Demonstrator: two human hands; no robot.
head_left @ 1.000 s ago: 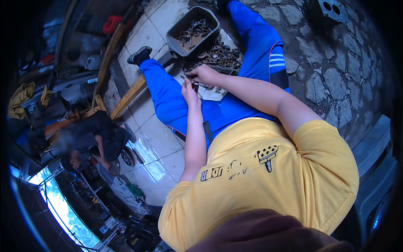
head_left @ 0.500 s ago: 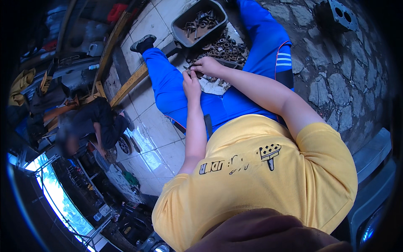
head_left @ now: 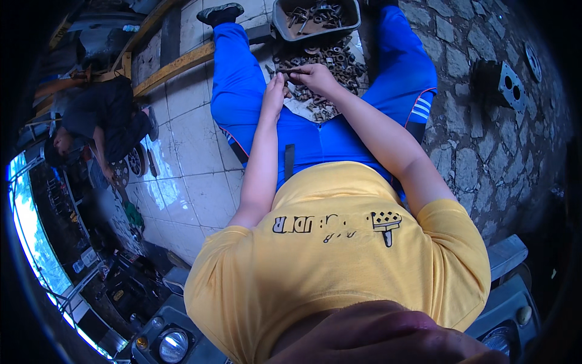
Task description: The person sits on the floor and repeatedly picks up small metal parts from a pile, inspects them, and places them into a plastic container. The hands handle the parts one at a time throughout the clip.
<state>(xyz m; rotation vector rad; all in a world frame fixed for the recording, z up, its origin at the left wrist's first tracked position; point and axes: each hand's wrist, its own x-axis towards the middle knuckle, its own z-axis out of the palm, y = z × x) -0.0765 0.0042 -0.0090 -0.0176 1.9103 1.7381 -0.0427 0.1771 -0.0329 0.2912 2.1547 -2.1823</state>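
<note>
My left hand (head_left: 274, 95) is raised between my knees, its thumb and fingers pinched around a small dark metal piece (head_left: 284, 71). Beside it on the right, my right hand (head_left: 316, 79) has its fingertips closed on the same piece. The piece is too small and too covered to tell its kind. Below and beyond my hands lies a loose heap of rusty nuts, bolts and washers (head_left: 336, 65) on the floor. Past the heap stands a dark rectangular tub (head_left: 357, 25) with more bolts inside.
A yellow beam (head_left: 176, 71) runs along the floor beyond my left leg. At left a co-worker (head_left: 100, 124) bends over round metal parts on white tiles (head_left: 191, 139). An engine block (head_left: 506, 85) sits on stone paving (head_left: 461, 121) at right.
The view has shifted, so the tub and co-worker sit higher in it. My right hand has drawn slightly right of my left; both still close on the small piece.
</note>
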